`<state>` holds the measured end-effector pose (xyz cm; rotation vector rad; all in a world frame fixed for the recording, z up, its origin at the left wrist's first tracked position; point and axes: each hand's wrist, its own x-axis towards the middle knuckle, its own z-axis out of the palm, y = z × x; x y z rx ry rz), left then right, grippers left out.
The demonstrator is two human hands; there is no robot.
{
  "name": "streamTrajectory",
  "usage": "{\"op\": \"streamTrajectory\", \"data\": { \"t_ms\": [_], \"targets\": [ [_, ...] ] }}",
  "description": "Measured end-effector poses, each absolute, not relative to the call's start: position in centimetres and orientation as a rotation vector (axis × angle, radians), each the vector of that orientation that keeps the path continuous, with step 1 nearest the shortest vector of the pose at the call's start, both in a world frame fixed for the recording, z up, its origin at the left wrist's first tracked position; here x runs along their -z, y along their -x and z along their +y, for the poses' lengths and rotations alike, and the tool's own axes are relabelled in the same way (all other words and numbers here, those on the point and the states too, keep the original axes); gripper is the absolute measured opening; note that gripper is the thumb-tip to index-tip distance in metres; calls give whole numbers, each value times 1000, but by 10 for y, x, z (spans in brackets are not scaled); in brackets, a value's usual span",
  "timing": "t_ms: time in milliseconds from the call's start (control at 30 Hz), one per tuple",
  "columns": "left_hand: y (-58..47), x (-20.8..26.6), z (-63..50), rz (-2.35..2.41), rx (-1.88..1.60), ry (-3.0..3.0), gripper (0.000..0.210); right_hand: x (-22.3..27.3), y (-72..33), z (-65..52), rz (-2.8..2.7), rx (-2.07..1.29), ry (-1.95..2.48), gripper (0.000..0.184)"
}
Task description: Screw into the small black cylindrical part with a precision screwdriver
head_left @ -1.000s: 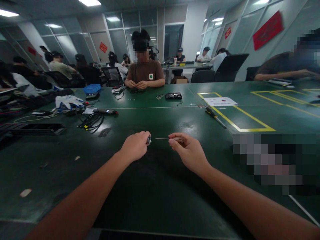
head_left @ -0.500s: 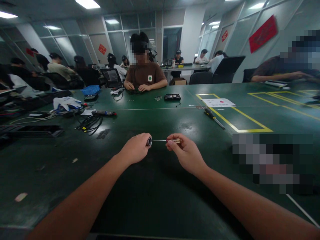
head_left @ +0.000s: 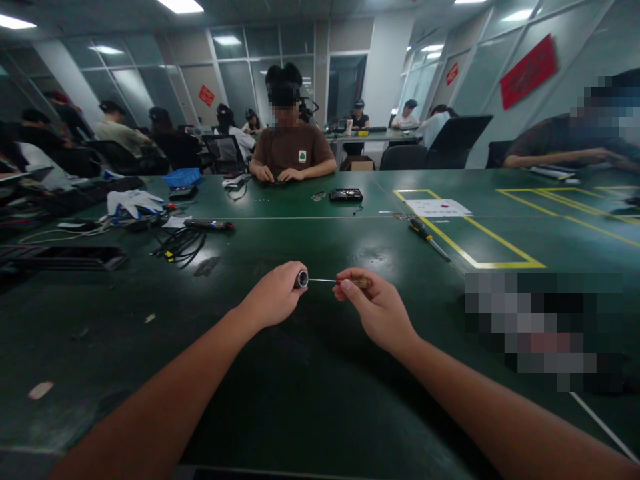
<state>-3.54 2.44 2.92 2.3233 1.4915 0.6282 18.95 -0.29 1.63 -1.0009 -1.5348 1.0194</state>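
Your left hand point(head_left: 274, 293) keeps a closed grip around a dark cylinder point(head_left: 302, 279). Beside its exposed end, your right hand's point(head_left: 383, 303) grip pinches a slim screwdriver point(head_left: 323, 281), shaft toward the cylinder; contact is unclear. You're apparently aligning them, which calls for a steady cylinder and fine tip control.

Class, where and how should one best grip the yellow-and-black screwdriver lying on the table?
Probably by its thick handle, from above, closing across it: the screwdriver lies flat, handle end farther away, thin shaft slanting nearer and right.
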Motion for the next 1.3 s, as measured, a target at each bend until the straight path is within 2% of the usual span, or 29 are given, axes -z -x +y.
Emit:
{"op": "streamTrajectory", "data": {
  "t_ms": [633,800,1133,1300],
  "targets": [
    [32,-26,25,1337,-812,-2367,7,-20,-190,-5,-1433,-1066,919,21],
    [35,-20,28,1319,-831,-2406,18,-18,-190,-8,-1566,-981,975,24],
    [35,-31,26,1285,-862,-2571,20,-23,-192,7,-1038,-1542,858,29],
    [37,-29,28,1324,-866,-2586,16,-26,-193,1,-1133,-1382,803,27]
  ]
}}
